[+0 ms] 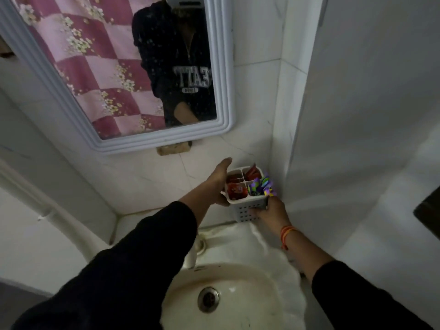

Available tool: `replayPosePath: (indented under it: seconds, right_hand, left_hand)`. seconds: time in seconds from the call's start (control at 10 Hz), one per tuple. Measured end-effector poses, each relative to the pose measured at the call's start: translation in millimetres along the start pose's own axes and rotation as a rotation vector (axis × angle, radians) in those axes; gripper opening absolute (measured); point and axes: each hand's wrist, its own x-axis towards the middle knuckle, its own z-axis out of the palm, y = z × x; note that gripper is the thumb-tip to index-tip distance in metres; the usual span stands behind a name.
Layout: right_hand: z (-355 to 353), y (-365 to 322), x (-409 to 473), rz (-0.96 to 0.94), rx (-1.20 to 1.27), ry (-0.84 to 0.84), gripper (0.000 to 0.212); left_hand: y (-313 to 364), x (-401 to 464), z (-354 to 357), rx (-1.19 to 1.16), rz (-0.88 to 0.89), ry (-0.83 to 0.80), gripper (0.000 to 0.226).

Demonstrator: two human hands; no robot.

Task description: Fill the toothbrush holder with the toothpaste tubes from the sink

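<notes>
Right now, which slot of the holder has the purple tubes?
The front right slot, nearest the right hand; the other three hold red packs.

The white perforated toothbrush holder (pixel 246 201) stands upright in the corner at the sink's (pixel 238 277) one o'clock. All four compartments hold tubes: red toothpaste tubes (pixel 235 190) in three, purple-green tubes (pixel 260 186) at right.
</notes>
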Motion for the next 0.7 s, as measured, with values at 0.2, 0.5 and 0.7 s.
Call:
replayPosePath:
  seconds: [0.2, 0.5, 0.7]
  right_hand:
    - [-7.8, 5.9, 24.8, 0.113, -0.016, -0.009, 0.063]
    - [-6.0, -1.8, -6.7, 0.145, -0.003, 0.099, 0.068]
    - [-22.1, -31.4, -59.1, 0.169, -0.004, 0.116, 0.053]
  left_hand:
    - [-3.6, 28.5, 17.7, -0.036, 0.002, -0.006, 0.053]
    - [-22.0, 21.3, 8.6, -0.028, 0.039, 0.125, 0.064]
    - [-29.6, -24.9, -29.9, 0.302, 0.264, 0.29, 0.057]
